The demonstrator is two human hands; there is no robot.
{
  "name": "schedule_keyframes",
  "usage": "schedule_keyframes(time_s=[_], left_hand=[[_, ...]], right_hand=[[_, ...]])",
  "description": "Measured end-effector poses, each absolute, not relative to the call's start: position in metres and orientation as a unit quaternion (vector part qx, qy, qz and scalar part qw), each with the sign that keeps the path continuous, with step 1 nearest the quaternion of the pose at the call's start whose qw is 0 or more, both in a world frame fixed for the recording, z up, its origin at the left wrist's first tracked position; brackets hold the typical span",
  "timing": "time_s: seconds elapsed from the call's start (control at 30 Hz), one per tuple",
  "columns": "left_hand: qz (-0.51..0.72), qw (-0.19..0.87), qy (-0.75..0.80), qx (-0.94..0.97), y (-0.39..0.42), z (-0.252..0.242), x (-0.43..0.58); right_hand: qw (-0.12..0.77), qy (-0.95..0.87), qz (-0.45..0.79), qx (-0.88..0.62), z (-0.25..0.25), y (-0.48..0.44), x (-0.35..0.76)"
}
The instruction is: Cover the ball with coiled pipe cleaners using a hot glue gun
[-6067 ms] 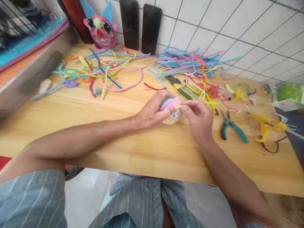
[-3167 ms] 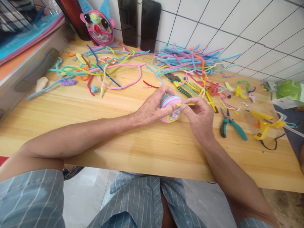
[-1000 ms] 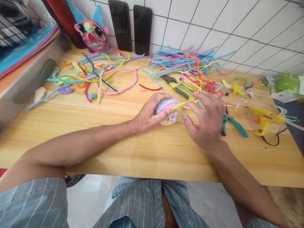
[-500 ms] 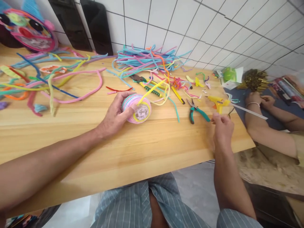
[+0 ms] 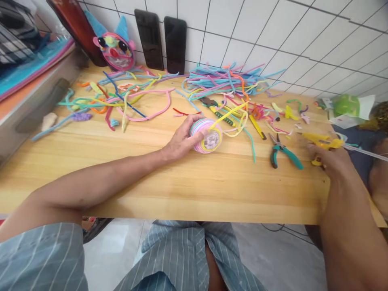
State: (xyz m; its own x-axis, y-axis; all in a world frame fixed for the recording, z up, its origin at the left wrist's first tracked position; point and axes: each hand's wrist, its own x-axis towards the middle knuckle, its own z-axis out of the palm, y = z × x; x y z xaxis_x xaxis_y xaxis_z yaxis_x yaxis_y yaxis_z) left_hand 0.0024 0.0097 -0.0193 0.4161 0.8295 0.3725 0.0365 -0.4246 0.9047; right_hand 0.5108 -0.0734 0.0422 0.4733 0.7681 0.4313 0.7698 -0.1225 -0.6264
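1. Gripping the wrapped ball (image 5: pixel 211 139), midway along the desk (image 5: pixel 188 190), in the left hand (image 5: pixel 182 139), with a yellow strip (image 5: pixel 228 114) jutting toward two o'clock
2. Touching the glue gun (image 5: pixel 324 140) at the ball's three o'clock with the right hand (image 5: pixel 332 157); too blurred to tell whether closed
3. Could uncoil along the yellow strip, if slackening the left hand
4. Might snag the pliers (image 5: pixel 291 157) lying between, if sweeping low
5. Crowded toward twelve o'clock by stems (image 5: pixel 220 83); open toward six, up to the desk's front edge
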Motion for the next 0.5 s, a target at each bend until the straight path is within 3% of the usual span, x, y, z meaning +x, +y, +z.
schedule_keyframes(time_s=[0.2, 0.3, 0.5], left_hand=[[0.477, 0.404, 0.311, 0.716, 0.008, -0.018, 0.005], [0.486, 0.386, 0.341, 0.707, 0.008, -0.019, 0.005], [0.472, 0.398, 0.352, 0.703, 0.009, -0.019, 0.003]], right_hand=[[0.483, -0.379, 0.062, -0.787, 0.058, -0.074, 0.470], [0.467, -0.544, 0.043, -0.696, 0.063, -0.089, 0.413], [0.321, -0.780, -0.061, -0.533, 0.054, -0.099, 0.320]])
